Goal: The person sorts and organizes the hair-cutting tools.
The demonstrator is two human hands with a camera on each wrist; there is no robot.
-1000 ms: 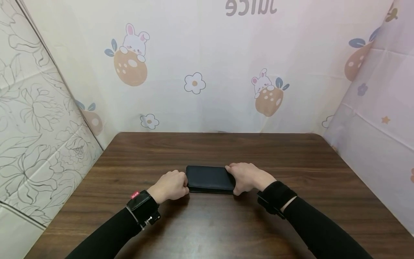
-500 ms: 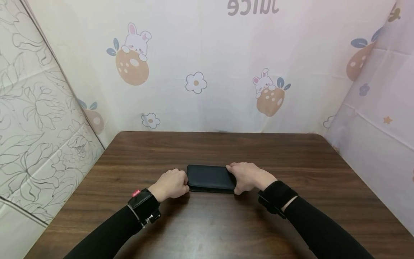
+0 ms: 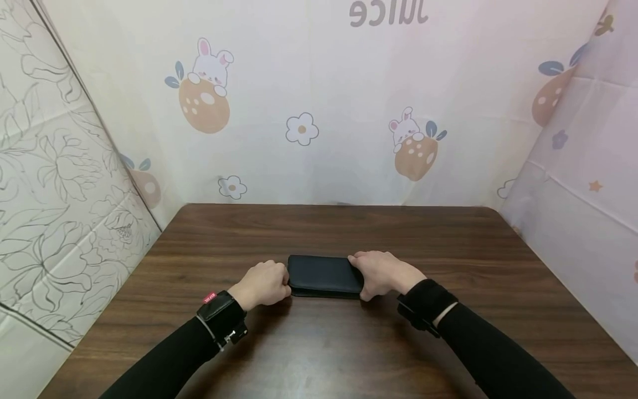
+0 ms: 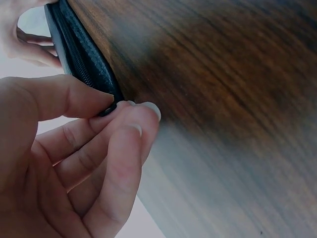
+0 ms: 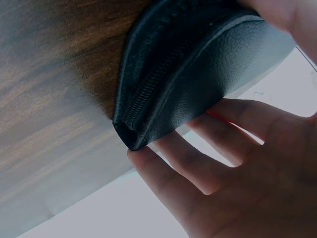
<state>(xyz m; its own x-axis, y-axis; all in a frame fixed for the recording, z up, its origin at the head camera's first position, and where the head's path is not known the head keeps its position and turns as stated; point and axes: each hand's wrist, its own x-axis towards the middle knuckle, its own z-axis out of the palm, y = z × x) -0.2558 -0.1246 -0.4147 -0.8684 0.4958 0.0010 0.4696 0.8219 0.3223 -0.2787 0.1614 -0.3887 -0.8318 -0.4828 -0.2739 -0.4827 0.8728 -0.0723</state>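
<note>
A black leather-look zip wallet (image 3: 325, 275) lies flat on the wooden table, between both hands. At its left front corner my left hand (image 3: 264, 284) pinches with thumb and fingertips. The left wrist view shows the thumb (image 4: 74, 96) pressed down at the end of the zip (image 4: 77, 62); whether a zip pull is between the fingertips is hidden. My right hand (image 3: 382, 272) grips the right end of the wallet, thumb at the near side and fingers along the far side. Zip teeth (image 5: 148, 82) run along the edge in the right wrist view, and they look meshed.
The brown wood-grain table (image 3: 319, 343) reaches back to a printed curtain (image 3: 344, 100) with rabbits and fruit. A floral panel (image 3: 65, 194) stands at the left, and another curtain side (image 3: 593, 221) at the right. Both wrists wear black bands.
</note>
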